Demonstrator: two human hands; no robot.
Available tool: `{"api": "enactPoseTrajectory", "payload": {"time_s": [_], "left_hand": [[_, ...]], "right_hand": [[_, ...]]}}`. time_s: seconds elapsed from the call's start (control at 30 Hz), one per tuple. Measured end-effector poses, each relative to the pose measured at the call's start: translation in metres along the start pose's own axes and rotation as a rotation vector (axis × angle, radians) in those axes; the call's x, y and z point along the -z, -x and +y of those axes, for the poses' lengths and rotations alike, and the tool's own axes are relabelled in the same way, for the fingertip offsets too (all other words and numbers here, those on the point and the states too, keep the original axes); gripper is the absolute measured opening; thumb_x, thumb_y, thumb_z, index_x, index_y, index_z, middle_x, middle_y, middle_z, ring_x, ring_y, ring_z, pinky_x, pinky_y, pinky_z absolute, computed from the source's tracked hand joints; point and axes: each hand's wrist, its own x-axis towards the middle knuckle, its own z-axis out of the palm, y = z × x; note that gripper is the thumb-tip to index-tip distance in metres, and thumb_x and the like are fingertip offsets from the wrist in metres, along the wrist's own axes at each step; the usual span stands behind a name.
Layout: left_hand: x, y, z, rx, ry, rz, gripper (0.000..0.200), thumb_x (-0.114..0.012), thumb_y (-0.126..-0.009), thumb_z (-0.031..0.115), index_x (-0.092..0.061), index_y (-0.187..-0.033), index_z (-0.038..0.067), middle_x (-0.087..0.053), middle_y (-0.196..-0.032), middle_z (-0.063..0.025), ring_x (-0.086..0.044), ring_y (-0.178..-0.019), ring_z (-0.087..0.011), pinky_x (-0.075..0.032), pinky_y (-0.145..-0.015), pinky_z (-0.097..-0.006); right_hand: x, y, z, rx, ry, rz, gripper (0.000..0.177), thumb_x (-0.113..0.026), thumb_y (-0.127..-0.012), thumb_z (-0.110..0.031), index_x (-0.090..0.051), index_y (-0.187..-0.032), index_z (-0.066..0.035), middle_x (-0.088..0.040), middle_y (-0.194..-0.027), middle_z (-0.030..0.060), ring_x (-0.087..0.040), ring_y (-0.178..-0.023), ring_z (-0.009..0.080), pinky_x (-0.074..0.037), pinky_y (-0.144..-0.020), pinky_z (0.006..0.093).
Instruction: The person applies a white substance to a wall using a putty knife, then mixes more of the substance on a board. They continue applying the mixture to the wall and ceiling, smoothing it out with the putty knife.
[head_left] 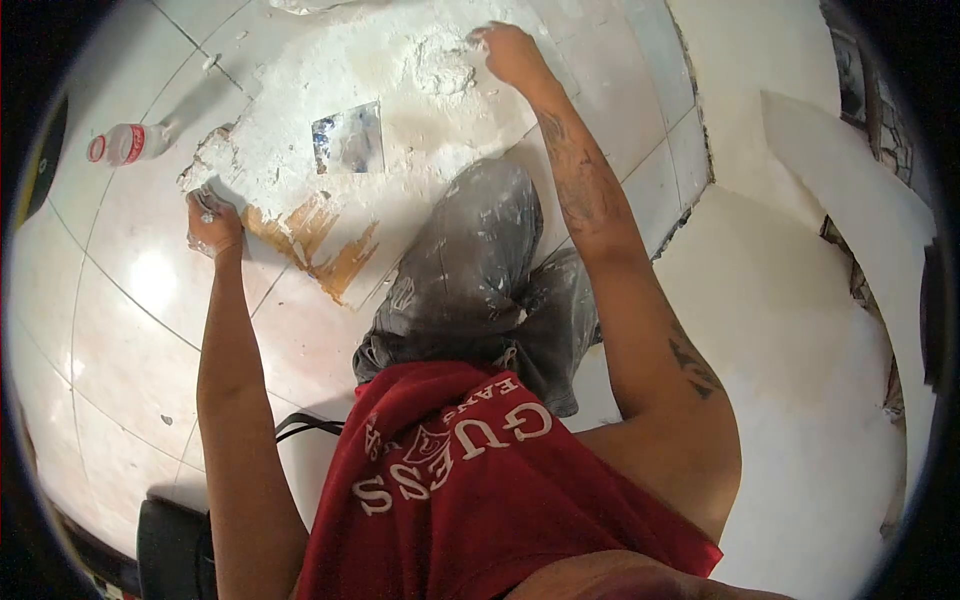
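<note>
My left hand (213, 224) is closed, with white paste on its fingers. What it grips is hidden. Right above it lies a rough lump of white plaster (212, 158) at the edge of a plaster-smeared board (312, 240), whose brown surface shows at the near corner. At the far side of the board, my right hand (512, 58) reaches to a heap of white plaster (443, 72). Its fingers are stretched out and partly bent beside the heap. Between the hands, a small square sheet (348, 140), glossy and smeared white, lies on the board.
A clear plastic bottle (130, 145) with a red cap and label lies on the tiled floor (130, 260) at left. My knee in grey trousers (470, 250) is against the board's near side. Broken-edged white panels (800, 300) stand at right. A black object (172, 545) is at lower left.
</note>
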Motion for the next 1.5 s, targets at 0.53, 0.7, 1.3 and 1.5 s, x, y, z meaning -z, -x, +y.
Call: {"api": "enactPoseTrajectory", "payload": {"time_s": [0.53,0.7,1.3,1.5], "left_hand": [[0.01,-0.001,0.022,-0.035,0.145,0.054,0.032,-0.046,-0.083,0.019,-0.055,-0.1,-0.007,-0.059,-0.088,-0.0254,-0.057,-0.081,-0.0402,-0.046,-0.072,-0.041],[0.008,-0.002,0.021,0.009,0.042,0.047,0.026,-0.046,-0.082,0.017,-0.056,-0.094,-0.004,-0.06,-0.086,-0.0223,-0.058,-0.079,-0.0376,-0.046,-0.07,-0.0399],[0.004,-0.001,0.01,0.084,0.036,-0.037,0.039,-0.048,-0.081,0.016,-0.051,-0.111,-0.009,-0.056,-0.107,-0.0266,-0.054,-0.1,-0.0378,-0.042,-0.089,-0.0378],[0.009,0.0,0.013,0.038,0.077,-0.056,0.039,-0.048,-0.082,0.017,-0.052,-0.11,-0.009,-0.057,-0.104,-0.0262,-0.055,-0.098,-0.0381,-0.043,-0.087,-0.0387]], "right_hand": [[-0.027,0.036,-0.01,0.031,0.018,-0.009,0.04,-0.047,-0.067,0.003,-0.063,-0.101,-0.01,-0.062,-0.101,0.0127,-0.057,-0.092,0.0295,-0.046,-0.081,0.036],[-0.001,-0.006,0.016,-0.163,-0.205,0.012,0.038,-0.046,-0.067,0.003,-0.065,-0.097,-0.011,-0.063,-0.092,0.0162,-0.059,-0.082,0.033,-0.047,-0.075,0.0364],[-0.029,-0.002,-0.016,0.069,0.158,-0.071,0.031,-0.052,-0.068,-0.001,-0.067,-0.094,-0.011,-0.062,-0.086,0.0134,-0.06,-0.084,0.0291,-0.048,-0.075,0.0402],[-0.028,0.013,-0.004,0.124,0.063,-0.033,0.029,-0.052,-0.067,-0.003,-0.066,-0.092,-0.009,-0.063,-0.084,0.0135,-0.06,-0.083,0.0319,-0.048,-0.075,0.0419]]}}
